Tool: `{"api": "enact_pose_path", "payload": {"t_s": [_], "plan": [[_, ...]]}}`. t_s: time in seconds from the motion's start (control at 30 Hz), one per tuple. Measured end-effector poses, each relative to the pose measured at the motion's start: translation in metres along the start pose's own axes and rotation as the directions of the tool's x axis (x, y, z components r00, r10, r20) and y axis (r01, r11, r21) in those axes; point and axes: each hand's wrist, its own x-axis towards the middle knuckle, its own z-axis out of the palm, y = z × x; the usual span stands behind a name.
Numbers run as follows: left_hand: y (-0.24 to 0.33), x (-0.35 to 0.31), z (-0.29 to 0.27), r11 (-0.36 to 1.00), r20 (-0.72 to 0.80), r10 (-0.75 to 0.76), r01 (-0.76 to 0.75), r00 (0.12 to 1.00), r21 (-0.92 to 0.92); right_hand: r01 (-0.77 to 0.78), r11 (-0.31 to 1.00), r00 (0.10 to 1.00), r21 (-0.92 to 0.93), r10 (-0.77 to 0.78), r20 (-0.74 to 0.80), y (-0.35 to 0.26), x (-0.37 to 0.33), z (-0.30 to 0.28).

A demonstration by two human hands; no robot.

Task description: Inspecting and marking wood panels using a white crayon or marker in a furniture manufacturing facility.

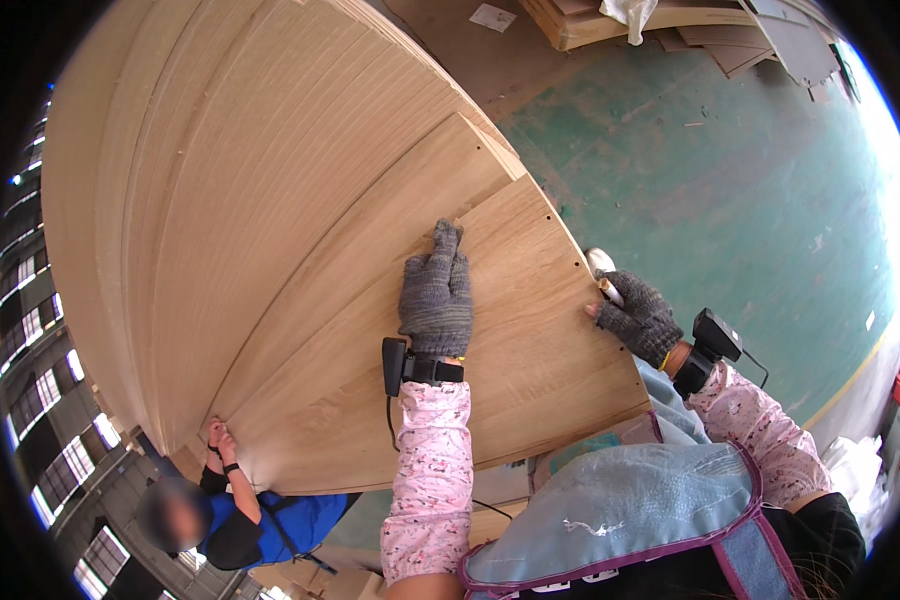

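Two Pairs of Hands on One Wood Panel

The top panel (pixel 450 360) lies on the stack of boards (pixel 220 200). The left hand (pixel 436 295) is pressed flat, fingers extended; the right hand (pixel 638 316) is curled over the near edge, apparently gripping it. A co-worker's hands (pixel 220 440) hold the far end. The panel should be kept level and moved in step.

Left hand (pixel 436 292) flat, right hand (pixel 638 314) curled.

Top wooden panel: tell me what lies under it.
Under the top wooden panel, pressed by the gloved left hand and gripped at its edge by the gloved right hand, lies a stack of wooden panels, stepped edges showing. What supports the stack is covered.
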Motion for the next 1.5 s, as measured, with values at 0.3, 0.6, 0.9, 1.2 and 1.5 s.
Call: {"api": "enact_pose_path", "payload": {"t_s": [0.3,0.6,0.9,1.2,1.5], "plan": [[0.003,0.000,-0.001,0.990,0.145,-0.064,0.045,0.987,0.133,0.018,1.000,1.000,-0.013,-0.018,-0.010,0.008,0.001,0.001],[-0.002,0.001,-0.007,0.955,0.209,-0.202,0.146,0.957,0.257,-0.029,0.994,1.000,0.105,0.028,0.011,0.005,-0.001,0.000],[0.005,0.007,-0.017,0.906,0.231,-0.405,0.354,0.885,0.233,0.039,0.996,0.999,0.080,-0.042,0.034,0.014,0.007,0.009],[0.021,0.022,-0.018,0.959,0.127,-0.098,0.060,0.987,0.277,0.082,0.997,0.997,0.001,-0.082,0.010,0.012,0.004,0.005],[-0.010,-0.013,-0.038,0.935,0.084,-0.211,0.176,0.974,0.308,0.136,0.984,0.991,0.113,-0.136,-0.011,0.025,0.007,0.014]]}}
